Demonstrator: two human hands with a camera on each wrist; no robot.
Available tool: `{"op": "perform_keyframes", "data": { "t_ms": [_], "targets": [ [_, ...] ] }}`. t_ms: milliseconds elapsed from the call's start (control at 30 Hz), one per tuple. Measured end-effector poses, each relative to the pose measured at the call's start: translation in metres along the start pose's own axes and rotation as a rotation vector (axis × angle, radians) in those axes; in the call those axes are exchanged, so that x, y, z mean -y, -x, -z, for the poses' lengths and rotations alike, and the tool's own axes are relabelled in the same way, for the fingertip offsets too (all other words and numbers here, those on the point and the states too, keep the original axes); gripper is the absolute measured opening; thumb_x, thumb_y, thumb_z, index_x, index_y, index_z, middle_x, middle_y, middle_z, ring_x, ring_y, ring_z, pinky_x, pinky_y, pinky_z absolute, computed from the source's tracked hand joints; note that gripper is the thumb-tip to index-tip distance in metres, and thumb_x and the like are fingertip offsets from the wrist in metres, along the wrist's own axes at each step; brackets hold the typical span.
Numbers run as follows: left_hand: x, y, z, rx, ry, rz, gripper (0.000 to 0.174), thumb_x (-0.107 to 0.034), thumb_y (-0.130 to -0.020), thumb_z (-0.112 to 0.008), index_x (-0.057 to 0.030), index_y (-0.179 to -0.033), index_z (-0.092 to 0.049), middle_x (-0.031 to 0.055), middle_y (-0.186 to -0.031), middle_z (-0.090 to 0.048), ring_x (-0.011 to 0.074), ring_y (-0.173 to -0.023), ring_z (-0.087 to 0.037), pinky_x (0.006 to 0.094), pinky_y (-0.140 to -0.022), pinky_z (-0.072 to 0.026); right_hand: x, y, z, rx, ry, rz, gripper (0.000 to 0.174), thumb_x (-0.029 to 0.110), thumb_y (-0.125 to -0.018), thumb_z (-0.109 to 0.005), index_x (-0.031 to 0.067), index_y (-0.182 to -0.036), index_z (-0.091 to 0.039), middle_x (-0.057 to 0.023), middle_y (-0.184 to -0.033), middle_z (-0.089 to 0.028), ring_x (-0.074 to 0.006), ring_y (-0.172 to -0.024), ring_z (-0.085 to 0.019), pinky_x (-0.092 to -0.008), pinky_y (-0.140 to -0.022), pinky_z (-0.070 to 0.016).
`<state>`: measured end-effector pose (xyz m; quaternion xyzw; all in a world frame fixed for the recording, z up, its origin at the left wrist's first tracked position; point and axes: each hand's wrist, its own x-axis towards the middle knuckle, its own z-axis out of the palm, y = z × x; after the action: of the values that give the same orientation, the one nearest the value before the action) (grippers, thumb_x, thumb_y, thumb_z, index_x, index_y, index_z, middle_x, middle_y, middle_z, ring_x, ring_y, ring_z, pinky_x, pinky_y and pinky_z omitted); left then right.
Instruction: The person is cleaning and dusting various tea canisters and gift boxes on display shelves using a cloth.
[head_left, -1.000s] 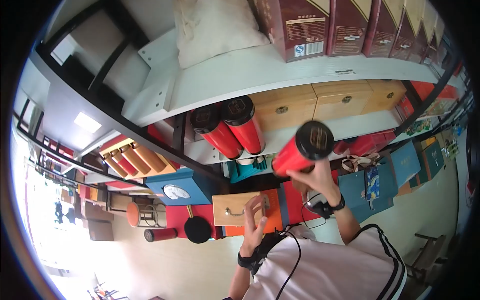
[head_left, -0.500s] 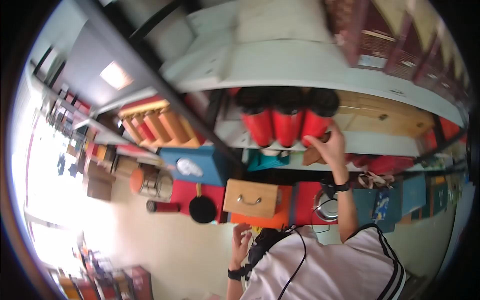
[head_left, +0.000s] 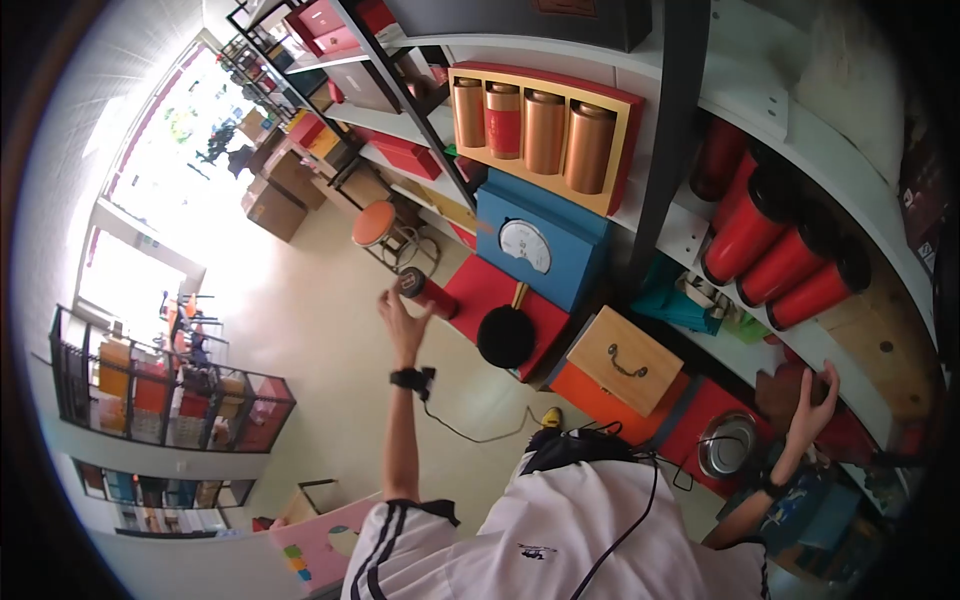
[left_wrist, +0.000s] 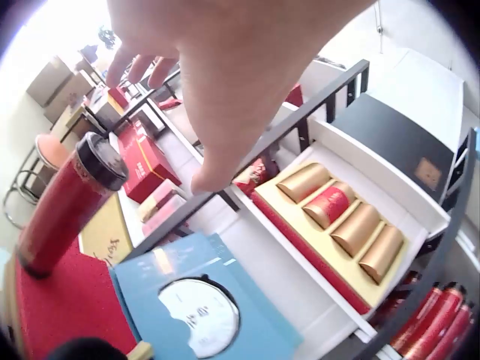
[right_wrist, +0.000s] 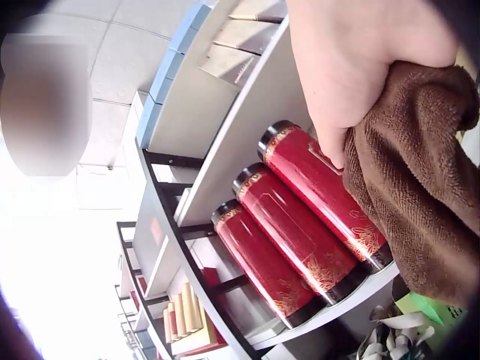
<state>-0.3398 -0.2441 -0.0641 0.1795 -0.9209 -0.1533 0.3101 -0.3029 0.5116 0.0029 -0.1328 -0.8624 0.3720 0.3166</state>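
Note:
My left hand [head_left: 403, 328] reaches out with spread fingers beside a red canister with a black lid [head_left: 428, 292], which stands on a red box. In the left wrist view a gap shows between that hand [left_wrist: 217, 82] and the canister [left_wrist: 66, 202]. Red canisters [head_left: 792, 262] stand in a row on the shelf at the right. Below them is my right hand [head_left: 812, 405], with a brown cloth [head_left: 780, 388] at it. The right wrist view shows the fingers of this hand [right_wrist: 360, 64] curled over the bunched cloth [right_wrist: 420, 172], near the canisters [right_wrist: 296, 232].
A blue box [head_left: 540, 240], a black round object with a handle [head_left: 506, 336], a wooden box [head_left: 625, 362] and a metal bowl [head_left: 727, 445] sit along the low surface. Above is a tray of copper-coloured canisters [head_left: 543, 130]. A stool [head_left: 375, 224] stands farther off.
My right hand has set its red canister in the shelf row, let go and moved down and away. My left hand has moved towards the canister on the red box. The head view has swung left.

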Motion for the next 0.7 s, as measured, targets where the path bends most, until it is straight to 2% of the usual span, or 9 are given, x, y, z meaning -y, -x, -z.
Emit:
{"op": "perform_keyframes", "data": {
  "t_ms": [133, 200, 233, 333, 400, 433, 567, 667, 700],
  "targets": [
    [0.102, -0.055, -0.066, 0.299, -0.064, -0.031, 0.107, -0.042, -0.071, -0.091, -0.0123, -0.157, -0.035, 0.0271, -0.143, -0.052, 0.0463, -0.137, -0.041, 0.0589, -0.117, -0.0308, 0.07, 0.047, 0.038, -0.075, 0.012, -0.034, 0.038, 0.024, -0.098, -0.072, 0.0014, -0.127, -0.064, -0.0078, -0.111, -0.062, -0.0229, -0.108, -0.057, -0.038, -0.103, -0.0429],
    [0.2, -0.056, -0.138, 0.284, -0.179, -0.147, 0.095, -0.042, -0.077, -0.088, -0.0064, -0.152, -0.043, 0.0203, -0.127, -0.066, 0.0396, -0.127, -0.052, 0.0555, -0.11, -0.0398, 0.126, 0.072, 0.063, -0.204, -0.122, -0.185, 0.03, 0.017, -0.096, -0.071, 0.0024, -0.121, -0.065, -0.0051, -0.11, -0.061, -0.0194, -0.107, -0.055, -0.034, -0.102, -0.0416],
    [0.139, -0.072, -0.093, 0.757, 0.147, 0.113, 0.09, -0.037, -0.079, -0.087, -0.003, -0.151, -0.045, 0.0202, -0.122, -0.065, 0.0357, -0.12, -0.054, 0.0519, -0.104, -0.0436, 0.158, 0.081, 0.081, -0.276, -0.011, -0.217, 0.03, 0.017, -0.096, -0.071, 0.0024, -0.121, -0.065, -0.0051, -0.11, -0.061, -0.0194, -0.107, -0.055, -0.034, -0.102, -0.0416],
    [0.159, -0.033, -0.121, 0.183, 0.1, -0.25, 0.081, -0.022, -0.076, -0.087, -0.0049, -0.146, -0.051, 0.0206, -0.117, -0.061, 0.0383, -0.105, -0.06, 0.0476, -0.088, -0.0523, 0.217, 0.109, 0.129, -0.456, -0.016, -0.168, 0.028, 0.023, -0.096, -0.068, 0.0023, -0.115, -0.062, -0.0033, -0.108, -0.056, -0.0151, -0.1, -0.052, -0.0299, -0.095, -0.0412],
    [0.119, -0.019, -0.093, 0.184, -0.015, -0.064, 0.079, -0.026, -0.078, -0.087, -0.0093, -0.146, -0.051, 0.0225, -0.122, -0.057, 0.0416, -0.112, -0.06, 0.0513, -0.091, -0.0513, 0.233, 0.131, 0.154, -0.525, -0.004, 0.089, 0.034, 0.032, -0.095, -0.064, 0.0032, -0.112, -0.057, -0.0029, -0.106, -0.05, -0.0116, -0.091, -0.046, -0.0274, -0.088, -0.0384],
    [0.111, -0.009, -0.089, 0.198, -0.003, -0.086, 0.079, -0.026, -0.078, -0.087, -0.0093, -0.146, -0.051, 0.0225, -0.122, -0.057, 0.0416, -0.112, -0.06, 0.0513, -0.091, -0.0513, 0.261, 0.138, 0.156, -0.556, 0.082, 0.034, 0.043, 0.043, -0.092, -0.063, 0.0044, -0.109, -0.052, -0.0033, -0.103, -0.044, -0.0102, -0.084, -0.043, -0.0262, -0.076, -0.0378],
    [0.138, 0.013, -0.064, 0.139, 0.102, 0.148, 0.074, -0.038, -0.083, -0.087, -0.0073, -0.141, -0.053, 0.0251, -0.129, -0.053, 0.0424, -0.119, -0.06, 0.0517, -0.097, -0.0527, 0.303, 0.176, 0.128, -0.574, -0.075, -0.025, 0.045, 0.044, -0.088, -0.067, 0.005, -0.102, -0.051, -0.0039, -0.097, -0.042, -0.0093, -0.081, -0.045, -0.0241, -0.062, -0.0362],
    [0.189, 0.045, -0.032, 0.051, 0.261, 0.344, 0.08, -0.041, -0.084, -0.086, -0.002, -0.141, -0.047, 0.0238, -0.139, -0.049, 0.0378, -0.122, -0.059, 0.0469, -0.099, -0.0561, 0.286, 0.189, 0.103, -0.371, -0.31, -0.242, 0.036, 0.035, -0.09, -0.067, 0.0036, -0.106, -0.058, -0.0031, -0.097, -0.05, -0.0107, -0.085, -0.049, -0.0231, -0.068, -0.039],
    [0.164, 0.058, 0.0, 0.025, 0.513, 0.503, 0.08, -0.041, -0.086, -0.084, -0.0023, -0.142, -0.042, 0.0228, -0.14, -0.049, 0.0367, -0.122, -0.059, 0.0464, -0.098, -0.0576, 0.279, 0.191, 0.098, -0.256, -0.392, -0.352, 0.033, 0.032, -0.092, -0.066, 0.0045, -0.108, -0.058, -0.0017, -0.098, -0.052, -0.0104, -0.087, -0.05, -0.0235, -0.072, -0.0406]
  ]
}}
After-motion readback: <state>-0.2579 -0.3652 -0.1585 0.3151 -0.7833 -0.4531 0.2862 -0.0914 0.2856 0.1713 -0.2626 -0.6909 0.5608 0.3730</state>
